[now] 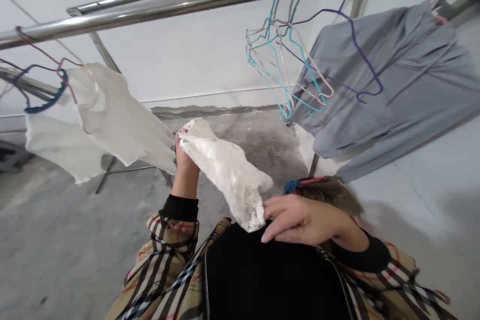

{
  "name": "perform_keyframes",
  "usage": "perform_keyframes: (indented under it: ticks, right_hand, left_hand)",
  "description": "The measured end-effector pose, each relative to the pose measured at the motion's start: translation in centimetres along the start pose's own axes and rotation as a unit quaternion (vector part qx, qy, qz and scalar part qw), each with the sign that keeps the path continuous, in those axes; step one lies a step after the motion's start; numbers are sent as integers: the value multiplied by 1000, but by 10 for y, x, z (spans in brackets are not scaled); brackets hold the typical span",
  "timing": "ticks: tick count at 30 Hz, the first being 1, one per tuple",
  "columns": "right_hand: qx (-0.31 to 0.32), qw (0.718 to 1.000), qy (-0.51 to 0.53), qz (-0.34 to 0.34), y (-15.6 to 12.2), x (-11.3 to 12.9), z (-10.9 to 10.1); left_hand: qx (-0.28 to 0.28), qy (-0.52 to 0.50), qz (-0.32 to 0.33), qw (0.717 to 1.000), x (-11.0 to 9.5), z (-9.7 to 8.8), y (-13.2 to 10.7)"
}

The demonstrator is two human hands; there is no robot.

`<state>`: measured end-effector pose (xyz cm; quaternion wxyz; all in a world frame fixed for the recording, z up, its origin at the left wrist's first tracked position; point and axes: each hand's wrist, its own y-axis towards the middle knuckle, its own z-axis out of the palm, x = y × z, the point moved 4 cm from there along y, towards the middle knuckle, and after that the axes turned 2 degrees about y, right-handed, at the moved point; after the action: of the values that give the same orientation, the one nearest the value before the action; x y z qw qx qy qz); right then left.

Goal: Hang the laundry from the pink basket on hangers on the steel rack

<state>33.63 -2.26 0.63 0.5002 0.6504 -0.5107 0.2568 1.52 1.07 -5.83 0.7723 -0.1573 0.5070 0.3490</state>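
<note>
Right hand (pixel 300 220) flat, fingers open on small white lacy cloth (pixel 228 170); left hand (pixel 184 152) pinches top corner. Loose grip, could drop onto dusty concrete floor (pixel 56 230).

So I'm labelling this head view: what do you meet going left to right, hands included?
White garment on a hanger → left hand → white cloth it grips → empty hangers → right hand → grey garment.
</note>
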Motion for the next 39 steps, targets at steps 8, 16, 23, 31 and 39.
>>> perform_keyframes:
  ticks: [8,16,23,31,39]
  right_hand:
    - [-246,944,-166,142,44,-84,-25]
    - [-223,950,-141,167,99,-115,-15]
    - [-189,945,-63,258,108,-113,13]
    - [-283,920,-29,268,108,-110,22]
    - [-335,897,-24,287,109,-102,32]
  left_hand:
    - [187,-37,-204,960,-13,10,-43]
    - [243,15,-189,951,-11,-3,-60]
    - [309,104,-235,915,-6,-40,-52]
    - [107,215,-134,962,26,-105,-71]
    - [134,304,-129,935,72,-119,-87]
